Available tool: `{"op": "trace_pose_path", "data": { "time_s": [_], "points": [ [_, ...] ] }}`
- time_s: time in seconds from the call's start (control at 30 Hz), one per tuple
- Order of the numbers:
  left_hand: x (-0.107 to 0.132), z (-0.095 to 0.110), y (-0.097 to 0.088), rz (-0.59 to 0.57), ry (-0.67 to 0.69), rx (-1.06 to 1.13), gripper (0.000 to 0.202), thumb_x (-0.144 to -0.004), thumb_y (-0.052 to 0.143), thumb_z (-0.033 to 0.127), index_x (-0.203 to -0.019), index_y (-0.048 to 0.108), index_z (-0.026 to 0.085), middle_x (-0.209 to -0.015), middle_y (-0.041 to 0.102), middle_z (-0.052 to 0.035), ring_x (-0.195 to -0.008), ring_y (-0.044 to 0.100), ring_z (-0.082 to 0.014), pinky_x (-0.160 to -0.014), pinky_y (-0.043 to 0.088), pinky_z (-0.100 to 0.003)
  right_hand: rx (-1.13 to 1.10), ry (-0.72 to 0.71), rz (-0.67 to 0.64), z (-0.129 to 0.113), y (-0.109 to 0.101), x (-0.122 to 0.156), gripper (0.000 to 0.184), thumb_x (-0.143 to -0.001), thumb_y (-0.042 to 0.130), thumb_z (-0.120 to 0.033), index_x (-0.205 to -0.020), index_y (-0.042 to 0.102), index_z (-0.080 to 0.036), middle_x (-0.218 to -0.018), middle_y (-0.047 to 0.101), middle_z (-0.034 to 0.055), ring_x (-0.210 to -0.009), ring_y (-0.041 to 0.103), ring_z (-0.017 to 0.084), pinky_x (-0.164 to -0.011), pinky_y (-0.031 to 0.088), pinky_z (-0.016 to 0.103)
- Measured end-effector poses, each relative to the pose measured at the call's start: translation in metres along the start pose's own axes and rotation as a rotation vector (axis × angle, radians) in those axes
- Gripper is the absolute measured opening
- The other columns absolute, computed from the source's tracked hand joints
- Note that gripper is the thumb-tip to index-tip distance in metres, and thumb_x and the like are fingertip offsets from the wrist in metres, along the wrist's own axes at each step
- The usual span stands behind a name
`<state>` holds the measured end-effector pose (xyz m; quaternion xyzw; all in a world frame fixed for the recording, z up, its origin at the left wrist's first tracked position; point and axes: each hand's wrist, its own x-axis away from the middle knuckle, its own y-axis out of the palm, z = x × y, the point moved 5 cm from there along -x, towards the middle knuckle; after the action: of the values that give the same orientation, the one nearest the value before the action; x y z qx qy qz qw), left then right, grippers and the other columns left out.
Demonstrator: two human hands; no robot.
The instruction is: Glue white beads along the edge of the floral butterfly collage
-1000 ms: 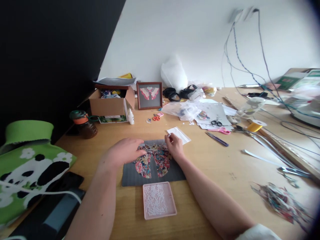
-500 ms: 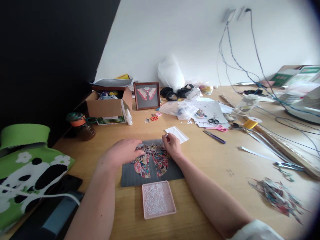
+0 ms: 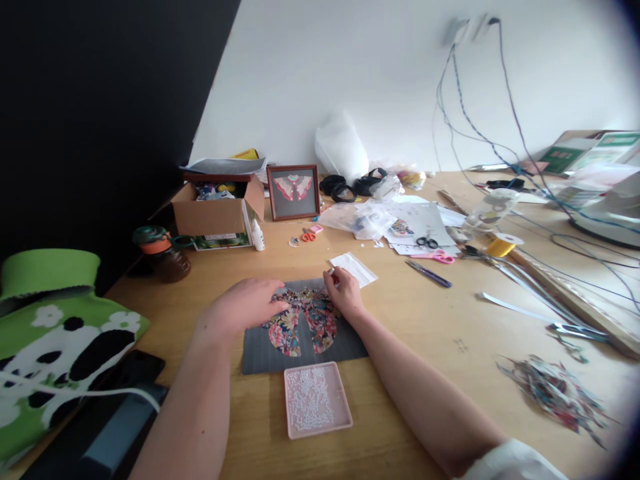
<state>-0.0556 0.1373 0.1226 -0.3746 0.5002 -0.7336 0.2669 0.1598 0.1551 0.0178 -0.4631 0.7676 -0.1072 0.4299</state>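
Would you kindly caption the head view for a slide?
Left hand and right hand at floral fabric, beyond a pink tray of white beads.

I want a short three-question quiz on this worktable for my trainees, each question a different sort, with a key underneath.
1. Multiple choice: where is the pink tray relative to the grey sheet?
A) beyond it, against the wall
B) nearer the person
C) far off to its right

2. True or false: the picture frame lies flat, face down.

3. Fill in the blank: the hand closest to the white packet is the person's ____ hand.

Key
1. B
2. False; the picture frame stands upright.
3. Right; the right hand is just beside it.
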Motion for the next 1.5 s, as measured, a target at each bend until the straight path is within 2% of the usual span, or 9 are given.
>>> {"op": "trace_pose_path", "data": {
  "time_s": [0.5, 0.8, 1.5],
  "points": [
    [-0.0006, 0.0006, -0.0002, 0.006, 0.01, -0.005, 0.045, -0.093, 0.047, 0.041, -0.131, 0.055, 0.018, -0.135, 0.057, -0.01, -0.123, 0.053, -0.0281, -0.102, 0.04, -0.038, 0.008, -0.001, -0.014, 0.0008, 0.0022, 0.0004, 0.028, -0.089, 0.042, -0.037, -0.064, 0.037, -0.024, -0.06, 0.046, 0.0, -0.06, 0.047, 0.017, -0.061, 0.033, 0.029],
    [-0.0009, 0.0013, 0.0011, 0.01, 0.011, 0.005, 0.046, -0.093, 0.048, 0.041, -0.132, 0.055, 0.016, -0.134, 0.057, -0.0111, -0.122, 0.054, -0.0302, -0.102, 0.041, -0.042, 0.013, 0.01, -0.025, 0.001, 0.0022, 0.0002, 0.029, -0.088, 0.042, -0.038, -0.064, 0.036, -0.023, -0.06, 0.045, 0.0, -0.06, 0.047, 0.017, -0.061, 0.033, 0.029],
    [-0.0012, 0.0004, 0.0013, 0.0, -0.009, 0.0, 0.046, -0.093, 0.05, 0.04, -0.134, 0.053, 0.017, -0.135, 0.057, -0.01, -0.122, 0.054, -0.029, -0.103, 0.04, -0.04, 0.025, 0.046, -0.018, 0.0026, 0.0015, 0.0002, 0.029, -0.087, 0.041, -0.039, -0.064, 0.04, -0.022, -0.059, 0.048, -0.0002, -0.058, 0.048, 0.015, -0.06, 0.033, 0.027]
  ]
}}
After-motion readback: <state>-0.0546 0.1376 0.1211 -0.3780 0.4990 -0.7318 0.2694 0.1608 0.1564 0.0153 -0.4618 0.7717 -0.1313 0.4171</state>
